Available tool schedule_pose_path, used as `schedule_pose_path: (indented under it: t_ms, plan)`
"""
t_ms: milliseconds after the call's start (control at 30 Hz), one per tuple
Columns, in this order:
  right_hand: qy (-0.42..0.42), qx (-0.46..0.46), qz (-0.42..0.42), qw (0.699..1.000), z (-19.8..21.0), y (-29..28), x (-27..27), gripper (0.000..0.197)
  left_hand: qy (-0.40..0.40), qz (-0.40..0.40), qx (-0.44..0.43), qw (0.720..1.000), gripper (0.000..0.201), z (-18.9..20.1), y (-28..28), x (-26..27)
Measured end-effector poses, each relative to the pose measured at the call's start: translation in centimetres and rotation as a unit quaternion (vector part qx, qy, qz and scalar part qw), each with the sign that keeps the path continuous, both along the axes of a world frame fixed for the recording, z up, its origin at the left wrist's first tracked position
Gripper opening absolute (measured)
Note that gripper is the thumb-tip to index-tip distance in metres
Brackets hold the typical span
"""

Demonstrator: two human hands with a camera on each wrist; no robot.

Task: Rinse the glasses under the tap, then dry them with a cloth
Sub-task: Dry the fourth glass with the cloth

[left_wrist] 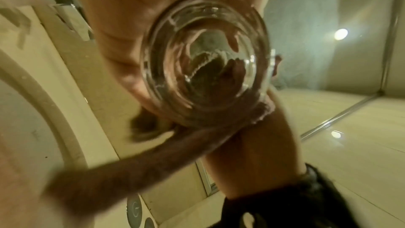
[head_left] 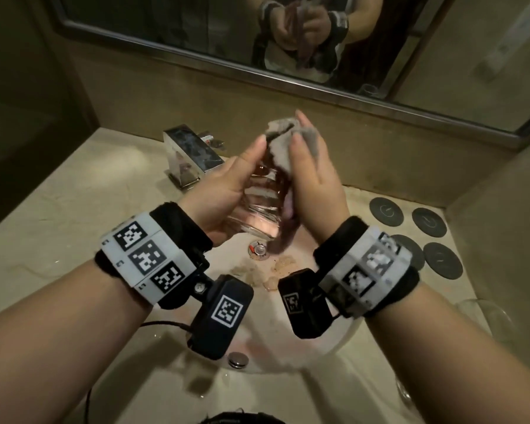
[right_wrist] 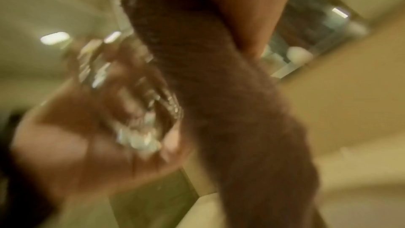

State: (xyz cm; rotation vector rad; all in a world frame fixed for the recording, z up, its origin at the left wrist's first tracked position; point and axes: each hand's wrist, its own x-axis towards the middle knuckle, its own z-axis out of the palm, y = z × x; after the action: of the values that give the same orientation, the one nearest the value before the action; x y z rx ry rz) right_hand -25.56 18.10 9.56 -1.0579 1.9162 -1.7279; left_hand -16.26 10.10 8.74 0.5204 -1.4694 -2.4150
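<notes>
Held over the pale oval stone basin [head_left: 288,347], in front of the square chrome tap [head_left: 190,154]: a clear ribbed drinking glass [head_left: 259,203], tilted with its mouth away from the body and its thick base toward the camera. Cradled from the left by the left hand [head_left: 227,191], palm under the wall of the glass, fingers long and only gently curved round it, thumb along the upper side. Seen through the base from the left wrist view [left_wrist: 206,58]: the glass filling the picture, cloth and fingers showing inside and behind it.

Pressed against the right side and mouth by the right hand [head_left: 312,175], a grey fluffy cloth [head_left: 283,142], bunched over the rim at the top and trailing below the glass. Fingers of the right hand fairly straight, laid flat on the cloth (how the thumb lies is hidden behind the glass). Right wrist view badly blurred: cloth [right_wrist: 219,93] across the middle, glass [right_wrist: 136,101] beside it on the left.

On the counter to the right, four dark round coasters [head_left: 386,211], well apart from the hands.
</notes>
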Motion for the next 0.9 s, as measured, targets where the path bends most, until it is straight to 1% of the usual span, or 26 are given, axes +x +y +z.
schedule_pose_path:
  t_ms: [33,67,100,133,167,200,267,333,367,400,433,467,500,567,600,667,733,767,800,833,867,900]
  plan:
    - [-0.177,0.007,0.017,0.984,0.0,-0.1,-0.7,0.046,-0.002,-0.008,-0.008,1.000,0.052,0.2,0.1,0.1]
    - [-0.323,0.020,0.048,0.945,0.0,0.0,-1.1,0.041,0.001,-0.017,-0.001,1.000,0.053,0.4,0.1,0.2]
    - [-0.405,0.029,0.083,0.910,-0.4,0.1,-1.4,0.036,0.011,-0.031,0.023,0.999,0.055,0.8,0.3,0.0]
    - [-0.442,0.023,0.095,0.892,-0.9,0.2,-1.6,0.032,0.020,-0.043,0.051,0.998,0.059,1.0,0.2,-0.2]
    - [-0.454,0.014,0.086,0.887,-1.6,0.5,-1.7,0.033,0.027,-0.050,0.082,0.995,0.065,1.3,0.2,-0.5]
    - [-0.464,-0.004,0.083,0.882,-2.0,0.7,-1.9,0.038,0.030,-0.050,0.113,0.992,0.069,1.4,0.0,-0.7]
    - [-0.472,-0.051,0.073,0.877,-1.6,1.2,-2.6,0.035,0.032,-0.043,0.187,0.981,0.075,1.2,-0.4,-0.8]
    - [-0.427,-0.091,0.027,0.899,-0.7,1.9,-3.4,0.031,0.012,-0.013,0.247,0.969,0.078,0.6,-0.9,-0.8]
    - [-0.374,-0.095,0.011,0.922,-0.2,2.3,-3.4,0.031,-0.004,0.005,0.258,0.966,0.078,0.2,-1.1,-0.8]
    - [-0.294,-0.083,0.012,0.952,0.2,2.6,-3.0,0.036,-0.021,0.022,0.257,0.966,0.076,-0.3,-1.2,-0.9]
    - [-0.194,-0.063,0.035,0.978,0.2,2.7,-2.3,0.041,-0.037,0.036,0.249,0.967,0.074,-0.7,-1.1,-1.0]
    - [-0.083,-0.035,0.069,0.994,0.3,2.8,-1.4,0.046,-0.050,0.039,0.241,0.968,0.073,-0.9,-0.9,-1.2]
    - [0.029,-0.002,0.100,0.995,-0.2,2.8,-0.7,0.048,-0.055,0.031,0.240,0.969,0.073,-1.1,-0.7,-1.3]
    - [0.209,0.039,0.123,0.969,-1.6,3.0,-0.3,0.050,-0.054,0.017,0.244,0.968,0.073,-1.3,-0.5,-1.5]
    - [0.271,0.047,0.126,0.953,-2.2,3.1,-0.5,0.053,-0.049,0.016,0.231,0.971,0.075,-1.3,-0.4,-1.4]
    - [0.364,0.052,0.124,0.922,-2.8,3.1,-0.4,0.058,-0.019,0.008,0.184,0.983,0.079,-0.9,0.2,-1.1]
    - [0.430,0.038,0.105,0.896,-3.1,3.0,0.0,0.056,0.015,-0.003,0.116,0.993,0.073,-0.6,1.0,-1.0]
    - [0.440,0.026,0.092,0.893,-3.1,2.9,0.1,0.056,0.027,-0.001,0.088,0.996,0.069,-0.5,1.3,-1.0]
    - [0.439,0.013,0.076,0.895,-3.1,2.6,0.2,0.056,0.035,0.001,0.062,0.997,0.068,-0.5,1.4,-1.0]
    - [0.424,-0.003,0.063,0.904,-2.8,2.4,0.2,0.055,0.038,0.002,0.035,0.999,0.069,-0.6,1.4,-0.9]
    - [0.374,-0.014,0.054,0.926,-2.1,2.2,0.1,0.053,0.033,0.001,0.003,0.999,0.077,-0.6,1.4,-0.9]
    - [0.275,-0.022,0.049,0.960,-1.7,1.9,-0.4,0.049,0.020,0.005,-0.029,0.999,0.089,-0.6,1.2,-0.9]
